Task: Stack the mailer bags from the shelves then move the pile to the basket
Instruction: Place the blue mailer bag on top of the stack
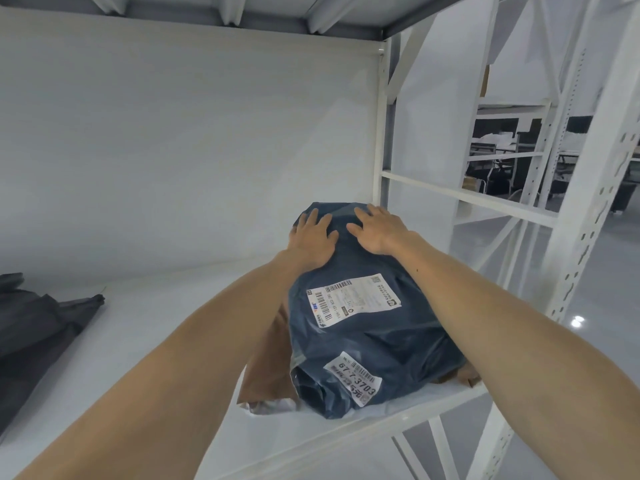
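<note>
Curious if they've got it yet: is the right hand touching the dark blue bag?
Touching. Head view: the right hand lies flat on the dark blue bag, fingers spread.

1. Dark blue mailer bag [367,327] is laid on a brown mailer bag [266,368] on a white shelf [156,341].
2. Left hand [313,237] and right hand [375,233] are pressed flat on its far end.
3. Dark grey bags [38,327] are piled at left.

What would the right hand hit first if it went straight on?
Probably the white back panel. The right hand lies flat on the blue mailer bag, fingers pointing past its far end; nothing else shows between, though depth is unclear.
</note>
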